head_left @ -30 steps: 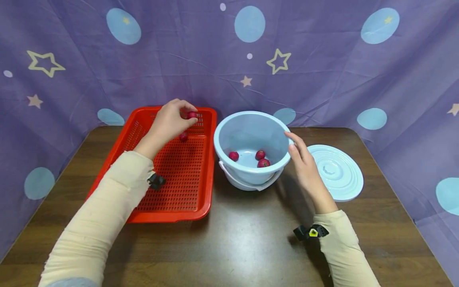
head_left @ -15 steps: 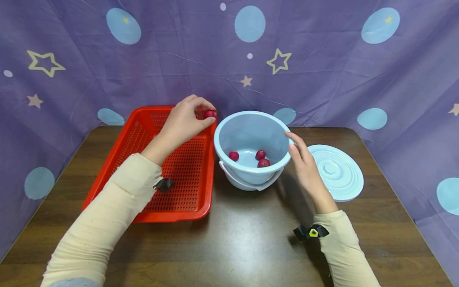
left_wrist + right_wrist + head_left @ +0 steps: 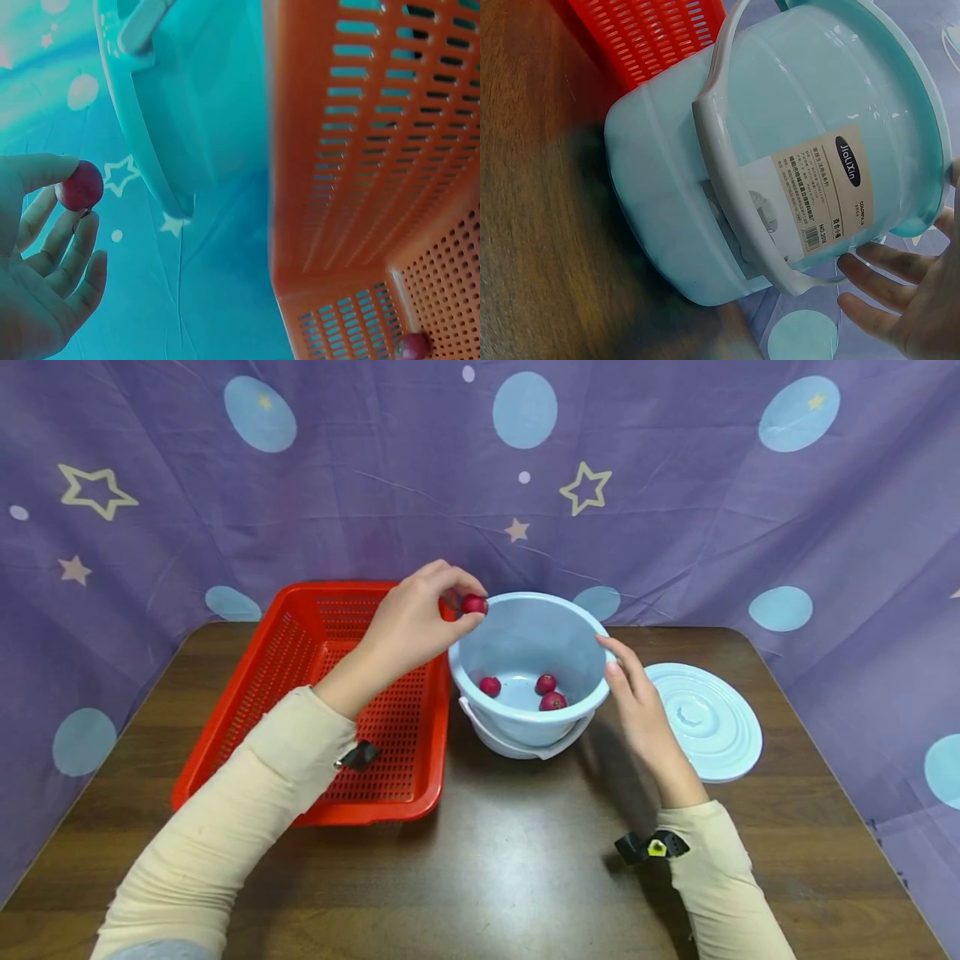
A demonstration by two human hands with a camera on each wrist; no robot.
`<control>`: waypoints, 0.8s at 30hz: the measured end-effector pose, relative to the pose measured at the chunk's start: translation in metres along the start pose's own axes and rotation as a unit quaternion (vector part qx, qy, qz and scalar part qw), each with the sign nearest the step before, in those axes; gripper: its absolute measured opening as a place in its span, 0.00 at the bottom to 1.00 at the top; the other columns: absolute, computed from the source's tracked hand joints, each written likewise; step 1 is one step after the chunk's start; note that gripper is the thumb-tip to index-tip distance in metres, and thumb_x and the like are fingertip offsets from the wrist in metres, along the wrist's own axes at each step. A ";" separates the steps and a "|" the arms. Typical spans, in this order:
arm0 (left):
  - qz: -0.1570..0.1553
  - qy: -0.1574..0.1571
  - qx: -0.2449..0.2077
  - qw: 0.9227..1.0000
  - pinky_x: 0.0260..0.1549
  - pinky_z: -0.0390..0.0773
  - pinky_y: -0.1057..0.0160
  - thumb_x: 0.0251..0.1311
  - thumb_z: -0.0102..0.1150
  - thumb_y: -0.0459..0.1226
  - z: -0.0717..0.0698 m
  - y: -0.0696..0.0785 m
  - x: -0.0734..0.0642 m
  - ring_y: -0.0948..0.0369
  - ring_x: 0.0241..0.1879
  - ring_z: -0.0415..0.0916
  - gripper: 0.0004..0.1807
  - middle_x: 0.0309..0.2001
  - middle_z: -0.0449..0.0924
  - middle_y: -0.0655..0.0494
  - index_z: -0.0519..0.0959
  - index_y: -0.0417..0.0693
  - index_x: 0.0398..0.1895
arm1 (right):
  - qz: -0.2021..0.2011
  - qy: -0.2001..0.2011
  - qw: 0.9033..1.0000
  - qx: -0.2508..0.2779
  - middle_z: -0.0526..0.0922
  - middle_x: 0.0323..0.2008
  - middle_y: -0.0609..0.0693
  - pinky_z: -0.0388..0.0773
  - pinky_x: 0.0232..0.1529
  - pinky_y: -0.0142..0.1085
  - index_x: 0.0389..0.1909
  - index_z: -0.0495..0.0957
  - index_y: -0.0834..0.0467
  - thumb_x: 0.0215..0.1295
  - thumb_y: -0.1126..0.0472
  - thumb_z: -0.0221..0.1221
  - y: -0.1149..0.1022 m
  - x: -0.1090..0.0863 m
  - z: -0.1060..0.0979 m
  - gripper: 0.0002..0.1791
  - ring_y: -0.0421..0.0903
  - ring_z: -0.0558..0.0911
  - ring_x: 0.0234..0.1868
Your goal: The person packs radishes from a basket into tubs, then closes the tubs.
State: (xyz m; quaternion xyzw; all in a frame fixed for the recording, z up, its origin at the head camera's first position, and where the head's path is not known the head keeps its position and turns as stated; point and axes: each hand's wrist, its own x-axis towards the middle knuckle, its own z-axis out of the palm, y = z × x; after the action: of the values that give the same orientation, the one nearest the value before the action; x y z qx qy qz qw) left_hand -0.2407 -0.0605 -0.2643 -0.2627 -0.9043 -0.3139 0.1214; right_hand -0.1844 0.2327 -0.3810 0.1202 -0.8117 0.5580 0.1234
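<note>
My left hand [image 3: 408, 622] pinches a small round red radish [image 3: 474, 604] between thumb and fingertips, at the left rim of the light blue bucket [image 3: 525, 727]. In the left wrist view this radish [image 3: 80, 186] shows a thin root end, and the other fingers are spread loosely below it. Three more radishes lie at the bottom of the bucket, one of them [image 3: 552, 701] nearest its front. My right hand [image 3: 641, 714] grips the bucket's right rim; in the right wrist view, several of its fingers [image 3: 877, 289] lie along the outside near the handle.
A red perforated basket [image 3: 431, 777] stands left of the bucket, with another radish [image 3: 413, 346] inside, visible in the left wrist view. The bucket's round lid [image 3: 712, 727] lies on the wooden table [image 3: 510, 877] at right. A purple curtain [image 3: 420, 460] hangs behind.
My left hand has carried the radish rightward from over the basket to the bucket's left rim. The right hand and the bucket have stayed in place.
</note>
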 end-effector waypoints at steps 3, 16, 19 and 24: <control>0.003 -0.007 0.005 1.000 0.35 0.73 0.60 0.59 0.68 0.41 0.003 0.005 -0.001 0.62 0.40 0.75 0.12 0.39 0.76 0.61 0.83 0.54 0.46 | 0.000 0.000 1.000 -0.001 0.67 0.69 0.57 0.59 0.67 0.51 0.73 0.63 0.54 0.80 0.53 0.42 0.000 0.000 0.000 0.25 0.52 0.68 0.66; 0.030 -0.059 0.005 0.998 0.35 0.75 0.62 0.60 0.68 0.42 0.022 0.020 -0.007 0.65 0.40 0.77 0.12 0.43 0.77 0.65 0.82 0.57 0.46 | -0.003 0.001 1.000 -0.001 0.67 0.69 0.56 0.58 0.67 0.51 0.73 0.63 0.54 0.80 0.54 0.42 0.000 0.000 0.000 0.25 0.52 0.68 0.66; 0.032 -0.069 0.008 0.997 0.34 0.75 0.63 0.60 0.68 0.43 0.026 0.022 -0.008 0.66 0.39 0.76 0.11 0.42 0.77 0.66 0.82 0.58 0.46 | -0.003 0.002 1.000 -0.003 0.67 0.69 0.56 0.58 0.67 0.51 0.73 0.63 0.54 0.80 0.54 0.42 0.000 0.000 0.000 0.24 0.52 0.68 0.66; 0.033 -0.086 0.012 0.996 0.33 0.74 0.63 0.59 0.69 0.44 0.032 0.024 -0.010 0.67 0.40 0.76 0.11 0.43 0.78 0.67 0.82 0.60 0.45 | -0.003 0.001 1.000 -0.004 0.67 0.69 0.56 0.58 0.67 0.51 0.73 0.63 0.53 0.80 0.54 0.42 0.000 0.000 0.000 0.24 0.52 0.68 0.66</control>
State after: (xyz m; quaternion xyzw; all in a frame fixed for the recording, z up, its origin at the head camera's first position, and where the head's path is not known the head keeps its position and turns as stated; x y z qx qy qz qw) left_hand -0.2212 -0.0278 -0.2809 -0.3168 -0.9059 -0.2755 0.0564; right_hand -0.1839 0.2329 -0.3809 0.1213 -0.8134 0.5547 0.1262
